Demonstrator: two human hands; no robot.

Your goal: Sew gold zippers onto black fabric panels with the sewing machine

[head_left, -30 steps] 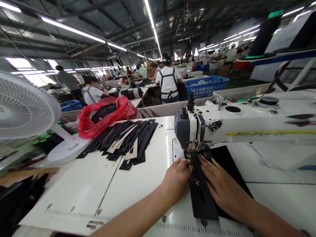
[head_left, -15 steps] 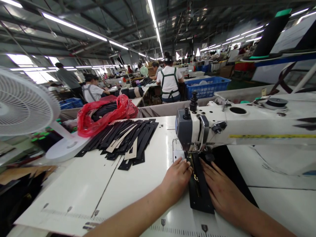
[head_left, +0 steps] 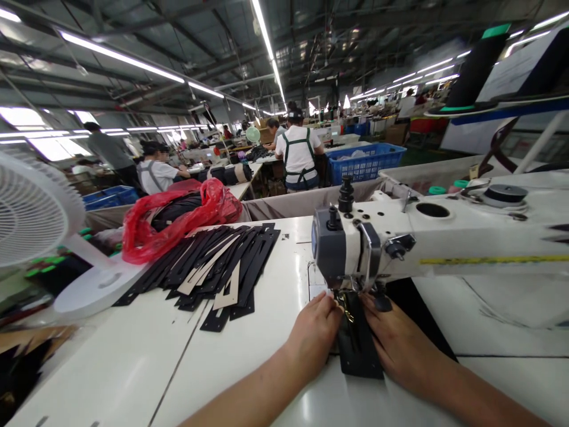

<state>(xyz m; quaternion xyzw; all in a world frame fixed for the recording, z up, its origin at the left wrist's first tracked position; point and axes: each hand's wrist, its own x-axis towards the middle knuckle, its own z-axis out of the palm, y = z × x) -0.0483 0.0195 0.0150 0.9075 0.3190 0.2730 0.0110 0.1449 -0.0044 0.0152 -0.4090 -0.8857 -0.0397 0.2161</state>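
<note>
A black strip with a long slot (head_left: 362,356) lies under the head of a white and grey sewing machine (head_left: 329,243). A gold-coloured zipper with its pull (head_left: 348,316) shows in the slot. My left hand (head_left: 313,332) has its fingers curled together at the strip's left edge, close to the needle area; the fingertips are partly hidden. My right hand (head_left: 398,341) lies flat along the strip's right side, fingers stretched toward the presser foot. Wider black material (head_left: 429,323) extends behind and to the right of this hand.
Left on the white table (head_left: 249,367) is a pile of slotted black strips (head_left: 222,267), some showing beige sides. Beyond it sit a red plastic bag (head_left: 186,216) and a white fan (head_left: 40,201). People work at tables behind, near a blue basket (head_left: 367,163).
The strip and its zipper pull have slid farther under the machine head, both hands moving along with it. The camera view has shifted slightly.
</note>
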